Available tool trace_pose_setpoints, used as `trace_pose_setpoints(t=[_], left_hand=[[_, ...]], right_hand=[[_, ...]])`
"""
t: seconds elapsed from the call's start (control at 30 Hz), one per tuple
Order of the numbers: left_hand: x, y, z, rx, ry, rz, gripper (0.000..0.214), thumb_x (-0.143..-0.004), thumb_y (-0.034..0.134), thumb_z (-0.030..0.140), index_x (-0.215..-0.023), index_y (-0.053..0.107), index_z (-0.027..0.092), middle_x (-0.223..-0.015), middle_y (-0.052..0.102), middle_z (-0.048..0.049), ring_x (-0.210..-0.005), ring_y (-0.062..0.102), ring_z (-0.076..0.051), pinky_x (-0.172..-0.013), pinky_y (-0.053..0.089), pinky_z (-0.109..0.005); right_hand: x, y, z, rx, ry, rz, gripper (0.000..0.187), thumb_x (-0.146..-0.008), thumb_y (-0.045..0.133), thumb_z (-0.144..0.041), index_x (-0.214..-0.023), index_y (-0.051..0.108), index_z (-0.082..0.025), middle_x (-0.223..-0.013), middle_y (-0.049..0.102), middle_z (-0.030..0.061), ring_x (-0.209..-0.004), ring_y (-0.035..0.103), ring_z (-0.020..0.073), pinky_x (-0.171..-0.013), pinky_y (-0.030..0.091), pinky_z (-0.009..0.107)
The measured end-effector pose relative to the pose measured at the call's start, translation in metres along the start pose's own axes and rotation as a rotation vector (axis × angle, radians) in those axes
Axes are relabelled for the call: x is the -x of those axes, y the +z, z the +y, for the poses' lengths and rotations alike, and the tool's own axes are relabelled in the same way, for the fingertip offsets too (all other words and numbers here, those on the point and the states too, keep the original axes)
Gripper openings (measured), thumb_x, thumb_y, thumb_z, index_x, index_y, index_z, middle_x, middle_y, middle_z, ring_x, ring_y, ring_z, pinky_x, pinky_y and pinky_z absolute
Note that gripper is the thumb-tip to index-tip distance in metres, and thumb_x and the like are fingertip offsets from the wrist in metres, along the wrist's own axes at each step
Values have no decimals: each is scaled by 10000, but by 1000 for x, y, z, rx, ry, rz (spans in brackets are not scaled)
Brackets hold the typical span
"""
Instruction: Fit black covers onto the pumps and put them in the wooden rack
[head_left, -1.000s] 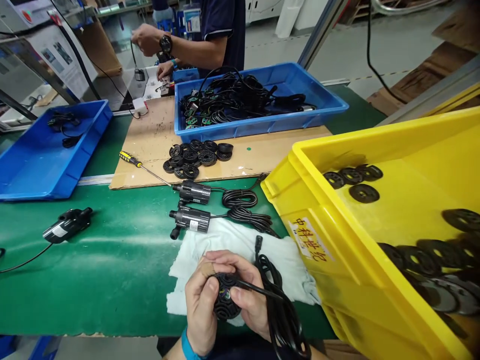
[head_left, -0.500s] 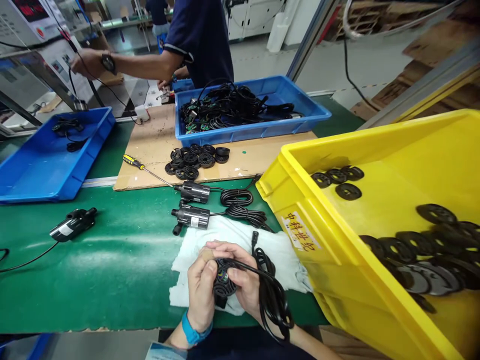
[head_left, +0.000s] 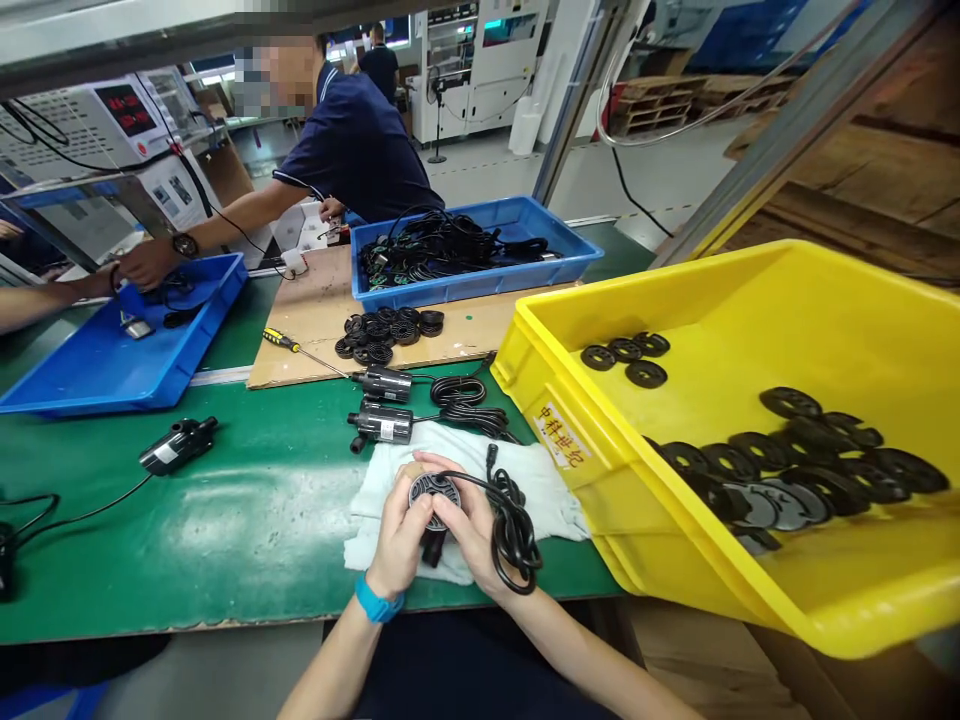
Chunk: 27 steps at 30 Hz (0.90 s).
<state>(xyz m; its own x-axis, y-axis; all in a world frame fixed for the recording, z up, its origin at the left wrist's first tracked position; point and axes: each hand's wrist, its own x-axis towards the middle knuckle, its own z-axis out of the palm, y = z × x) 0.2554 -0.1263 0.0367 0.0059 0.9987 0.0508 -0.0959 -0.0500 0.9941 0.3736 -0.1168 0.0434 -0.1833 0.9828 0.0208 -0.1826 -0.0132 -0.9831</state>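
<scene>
My left hand (head_left: 397, 530) and my right hand (head_left: 471, 525) are both closed around a black water pump (head_left: 432, 490). Its round, ribbed end faces me, and both thumbs press on that face. Most of the body is hidden by my fingers; a dark stub shows below. From the pump a black cable (head_left: 517, 540) runs over my right hand and hangs in a coil beside that wrist. Under my hands lies a white cloth (head_left: 551, 490). Two similar black pumps, a nearer one (head_left: 386, 424) and a farther one (head_left: 382, 384), lie beyond the cloth with coiled cables.
To the right stands a yellow bin (head_left: 592, 540) with several black round parts. Black ribbed caps (head_left: 386, 335) and a screwdriver (head_left: 281, 340) are on cardboard. Behind them sits a blue tray (head_left: 480, 285) of cables. Co-workers' hands (head_left: 150, 262) meet over the left blue tray (head_left: 90, 375). Another pump (head_left: 178, 448) lies left.
My view has tilted upward. My thumbs have come together over the pump's round face, where coloured wiring showed before. A co-worker's hand has lowered to the left blue tray, and another arm has appeared there.
</scene>
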Motion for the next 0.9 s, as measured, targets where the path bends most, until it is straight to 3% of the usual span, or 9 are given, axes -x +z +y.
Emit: trace_pose_setpoints(t=[0.13,0.27,0.47,0.73,0.9], left_hand=[[2,0,-2,21,-19,-21,381,-945,524,465,-1129,652,157,-1169,651,-108,-1130,591,-273,-1018,462,-396],[6,1,-5,4,8,-27,384,-948,511,475,-1112,660,161,-1100,655,-101,-1069,604,-273,-987,466,-393],[7,4,-9,-22,16,40,371,-944,509,457,-1091,690,170,-1093,664,-100,-1080,587,-280,-988,447,-398],[0,3,-9,67,1,48,335,-921,548,409,-1080,705,159,-1096,690,-97,-1099,605,-275,-1001,460,-394],[-6,5,-7,83,21,65,343,-948,519,398,-1126,685,155,-1132,692,-92,-1089,619,-245,-1001,467,-360]], right_hand=[[-3,-8,7,-127,78,-103,540,-866,645,-483,-1346,582,-243,-1366,612,90,-1280,553,289,-1121,426,464],[-6,-15,14,-138,50,-188,539,-842,663,-461,-1325,601,-231,-1360,620,92,-1278,552,299,-1119,425,466],[-11,-16,17,-217,86,-181,441,-806,660,-337,-1233,675,-229,-1313,657,88,-1247,583,306,-1112,439,474],[-15,-12,22,-202,40,-148,390,-820,661,-340,-1193,697,-229,-1313,655,82,-1260,570,292,-1133,415,454],[-19,-8,24,-121,-38,-128,387,-899,595,-422,-1232,669,-241,-1292,660,78,-1227,585,283,-1099,446,444]])
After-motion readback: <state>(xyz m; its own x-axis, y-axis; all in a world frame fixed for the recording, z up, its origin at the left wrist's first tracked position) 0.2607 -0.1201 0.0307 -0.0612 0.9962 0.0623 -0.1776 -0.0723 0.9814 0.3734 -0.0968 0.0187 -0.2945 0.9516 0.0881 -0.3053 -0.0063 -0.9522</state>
